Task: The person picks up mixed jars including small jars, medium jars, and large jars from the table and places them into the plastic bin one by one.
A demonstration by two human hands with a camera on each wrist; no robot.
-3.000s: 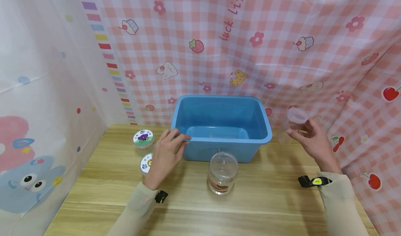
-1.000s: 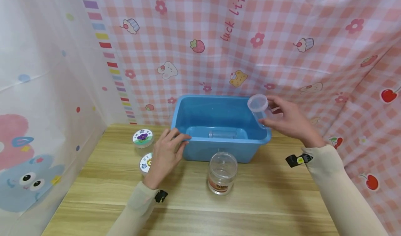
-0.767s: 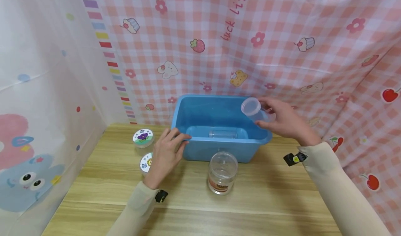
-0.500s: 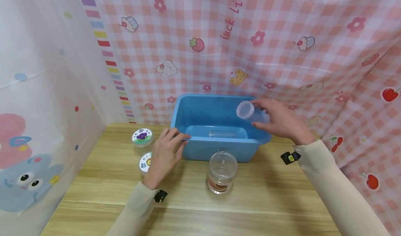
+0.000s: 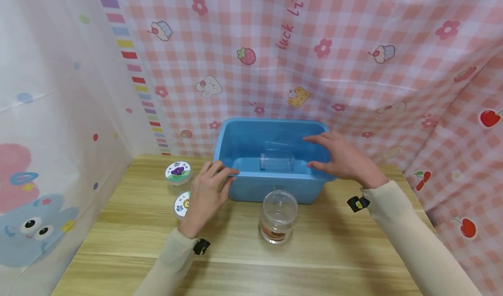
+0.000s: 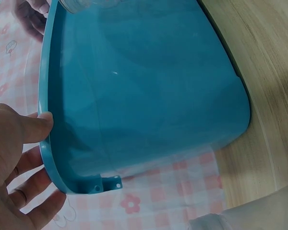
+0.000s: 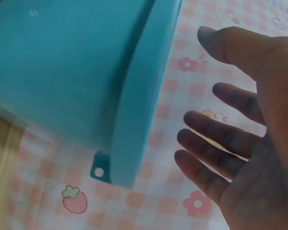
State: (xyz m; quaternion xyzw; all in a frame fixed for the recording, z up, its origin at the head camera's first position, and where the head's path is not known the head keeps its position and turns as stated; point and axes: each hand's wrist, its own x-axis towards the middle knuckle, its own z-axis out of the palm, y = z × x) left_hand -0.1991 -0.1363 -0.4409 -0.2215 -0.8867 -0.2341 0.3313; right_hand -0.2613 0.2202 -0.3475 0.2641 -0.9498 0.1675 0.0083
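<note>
The right hand (image 5: 346, 158), spread and empty, hung over the blue bin (image 5: 280, 189), where a clear tube (image 5: 277, 161) lay, seemingly light, slick and best gripped mid-barrel. The left hand (image 5: 207, 195) pinched the bin's rim (image 5: 283, 175).

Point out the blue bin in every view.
Head: blue bin at centre, left hand on its rim.
Left wrist: blue bin fills the upper middle.
Right wrist: blue bin at upper left, right hand at right.
Shared landmark: pink checked cloth.
</note>
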